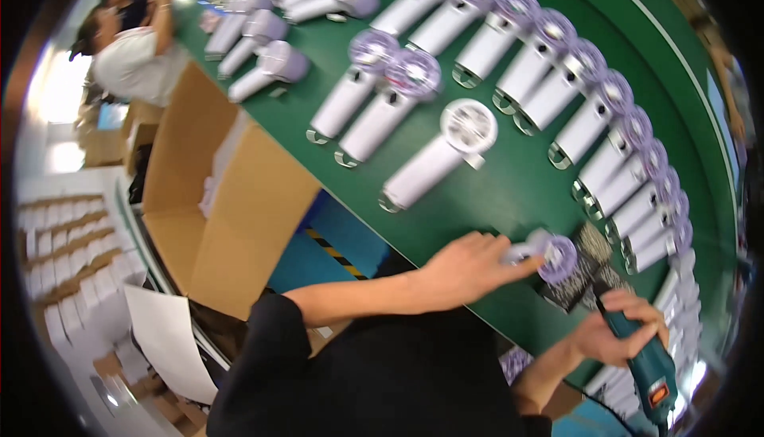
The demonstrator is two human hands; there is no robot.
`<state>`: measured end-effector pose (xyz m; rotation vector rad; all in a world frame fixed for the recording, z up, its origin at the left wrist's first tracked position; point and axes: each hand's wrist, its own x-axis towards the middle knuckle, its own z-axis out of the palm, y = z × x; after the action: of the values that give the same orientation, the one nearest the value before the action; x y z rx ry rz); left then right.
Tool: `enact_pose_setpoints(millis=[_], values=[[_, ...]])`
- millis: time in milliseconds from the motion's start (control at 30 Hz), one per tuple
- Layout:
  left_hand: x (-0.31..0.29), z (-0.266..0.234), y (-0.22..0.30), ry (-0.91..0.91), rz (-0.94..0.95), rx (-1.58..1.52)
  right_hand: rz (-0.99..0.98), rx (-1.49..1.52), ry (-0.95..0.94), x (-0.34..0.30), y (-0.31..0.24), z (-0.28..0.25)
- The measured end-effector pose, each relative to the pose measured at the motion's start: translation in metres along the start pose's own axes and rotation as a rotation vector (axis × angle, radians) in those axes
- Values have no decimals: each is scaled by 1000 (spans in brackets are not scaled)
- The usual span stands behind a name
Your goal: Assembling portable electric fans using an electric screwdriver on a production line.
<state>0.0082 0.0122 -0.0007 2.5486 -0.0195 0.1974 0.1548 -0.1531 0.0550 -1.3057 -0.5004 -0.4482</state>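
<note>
My left hand [465, 270] reaches over the green table and pinches a small fan part with a purple ring [561, 258] and a pale piece beside it. The fingers are slightly blurred. My right hand [613, 333] is wrapped round a green corded electric screwdriver [654, 369] with an orange switch. Its tip points toward a dark box [565, 290] of small pieces just below the purple ring. Left of these lies a white handheld fan [438, 154] with its round head uncovered. Two handheld fans with purple grilles [374, 111] lie behind it.
A curved row of white handheld fans [553, 63] with purple heads runs along the table's far and right side. More fans [278, 63] lie at the far left. An open cardboard box [255, 222] stands against the table's left edge. Another person [131, 59] is farther back.
</note>
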Motion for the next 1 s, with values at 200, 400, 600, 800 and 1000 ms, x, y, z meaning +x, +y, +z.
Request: enact_pose_setpoints(millis=[200, 400, 600, 800, 1000], values=[[6, -5, -9, -40, 9, -23, -34, 126, -79, -2, -3, 0], [8, -5, -4, -67, -272, -651, -103, 60, 20, 1, -8, 1], [14, -14, -10, -148, -615, -1683, -141, 78, 43, 2, -16, -11], [13, -7, -19, -66, -550, -2046, -125, 81, 14, 2, -14, -16], [16, -8, -26, -85, -549, -2106, -127, 75, -35, 4, -10, -12]])
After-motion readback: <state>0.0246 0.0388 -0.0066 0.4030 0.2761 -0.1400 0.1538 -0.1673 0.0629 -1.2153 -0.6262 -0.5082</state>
